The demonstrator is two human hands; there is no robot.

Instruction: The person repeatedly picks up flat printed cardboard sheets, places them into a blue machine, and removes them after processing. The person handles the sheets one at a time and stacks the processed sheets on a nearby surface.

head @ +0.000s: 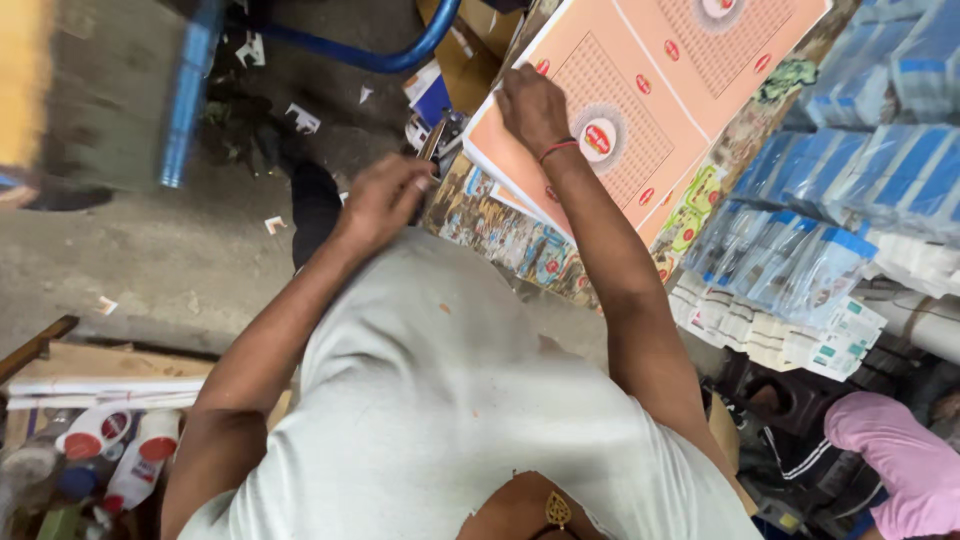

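Observation:
My right hand (530,105) rests fingers-down on the near corner of a stack of large orange printed sheets (650,90) with round red-and-white marks. A red thread circles that wrist. My left hand (385,195) is closed in front of my chest, beside the edge of a colourful printed board (500,235); a thin dark tool (432,142) pokes out by its fingers, and I cannot tell whether the hand grips it. My pale grey shirt hides the space below both arms.
Stacks of blue-and-white packets (850,190) fill the right side. A blue metal frame (190,90) stands on the grey concrete floor (150,260) with paper scraps. White bottles with red labels (130,450) lie lower left. Pink cloth (890,450) sits lower right.

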